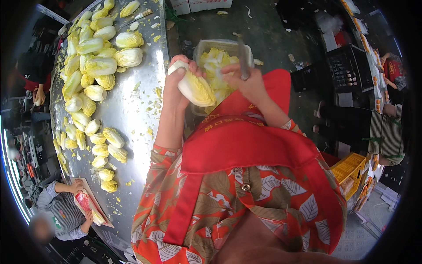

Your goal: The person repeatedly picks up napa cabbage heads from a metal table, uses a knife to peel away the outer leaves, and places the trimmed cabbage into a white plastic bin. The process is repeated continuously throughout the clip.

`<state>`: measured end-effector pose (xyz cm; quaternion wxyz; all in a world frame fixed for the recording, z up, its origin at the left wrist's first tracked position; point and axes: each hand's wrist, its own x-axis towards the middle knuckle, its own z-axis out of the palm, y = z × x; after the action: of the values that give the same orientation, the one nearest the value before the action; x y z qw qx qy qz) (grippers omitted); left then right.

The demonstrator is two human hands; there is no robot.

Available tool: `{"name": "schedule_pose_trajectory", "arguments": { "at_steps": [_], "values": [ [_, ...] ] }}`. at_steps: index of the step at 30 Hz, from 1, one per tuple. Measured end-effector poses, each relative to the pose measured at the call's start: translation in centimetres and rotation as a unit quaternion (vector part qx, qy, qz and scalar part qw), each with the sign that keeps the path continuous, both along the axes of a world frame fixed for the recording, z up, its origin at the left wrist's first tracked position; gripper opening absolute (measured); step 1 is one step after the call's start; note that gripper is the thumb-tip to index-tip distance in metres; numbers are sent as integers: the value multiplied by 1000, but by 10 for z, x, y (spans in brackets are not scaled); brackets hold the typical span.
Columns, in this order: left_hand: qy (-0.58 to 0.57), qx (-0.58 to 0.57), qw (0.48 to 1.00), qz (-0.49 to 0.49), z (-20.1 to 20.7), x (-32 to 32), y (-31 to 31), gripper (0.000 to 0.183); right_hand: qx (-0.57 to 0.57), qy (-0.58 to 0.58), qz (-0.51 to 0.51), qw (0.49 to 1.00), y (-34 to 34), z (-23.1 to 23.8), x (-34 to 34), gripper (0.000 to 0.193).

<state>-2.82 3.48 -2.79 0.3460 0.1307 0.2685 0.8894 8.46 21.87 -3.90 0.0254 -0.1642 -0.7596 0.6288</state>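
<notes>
Cabbage [195,88] in the left hand [178,72], thumb lying near the white end, fingers curled round the far side, yellow tip slanting down to the right, by the near left edge of the tub [249,46]. Knife [243,59], apparently, gripped in the right hand [251,86], upright and apart from the cabbage, forefinger stretched out; too blurred to tell which way the edge faces. Best to work squarely above the tub, so as to drop any trimmings straight in among the loose leaves [214,59]. Slide the thumb back from the white end before cutting there, well out of the blade's path. Use short, light strokes, aimed away from the left fingers. Turn the cabbage between strokes instead of bending the knife wrist. Probably wise to grip firmly at the solid base, without squeezing the softer tip.
</notes>
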Motion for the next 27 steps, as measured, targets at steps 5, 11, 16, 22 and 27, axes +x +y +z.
{"name": "schedule_pose_trajectory", "arguments": {
  "at_steps": [5,11,16,22,27],
  "values": [
    [-1,-91,991,94,4,-6,20,32,-15,193,21,981,-46,12,-7,62],
    [88,-48,995,10,12,-2,13,57,-208,78,24,975,-30,31,-1,52],
    [112,-92,989,10,9,-2,9,51,-159,34,28,986,-18,21,-3,46],
    [211,-230,949,44,11,2,8,52,-3,154,-2,988,-22,39,-15,38],
    [274,-275,918,85,11,8,11,47,47,144,4,988,-26,40,-17,37]
  ]
}}
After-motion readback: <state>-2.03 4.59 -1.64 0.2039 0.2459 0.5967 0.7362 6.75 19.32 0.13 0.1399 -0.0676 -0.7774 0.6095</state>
